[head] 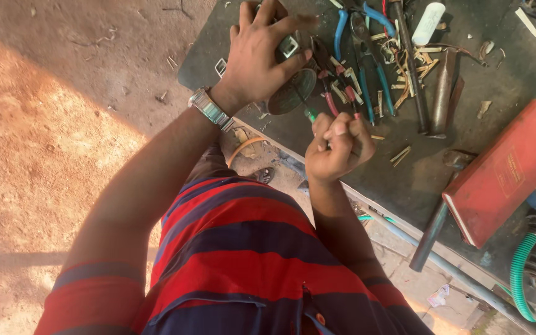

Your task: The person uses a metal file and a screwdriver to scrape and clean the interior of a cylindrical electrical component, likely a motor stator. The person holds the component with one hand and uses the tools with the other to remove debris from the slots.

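Green handle of a screwdriver (311, 115) is sticking out of the right hand (337, 149), which is closing tight around it. The left hand (262, 53) is pressing spread fingers on a round metal part (293, 92) near the bench (510, 68) edge. The tip may be slipping toward those fingers; pliers (367, 68) and scraps are crowding beside.

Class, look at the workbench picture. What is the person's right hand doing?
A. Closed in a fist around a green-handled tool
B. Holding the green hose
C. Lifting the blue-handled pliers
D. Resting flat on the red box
A: the right hand is clenched in a fist, with a green-handled tool sticking out of it towards the round metal part under the left hand; the red box lies apart, untouched.
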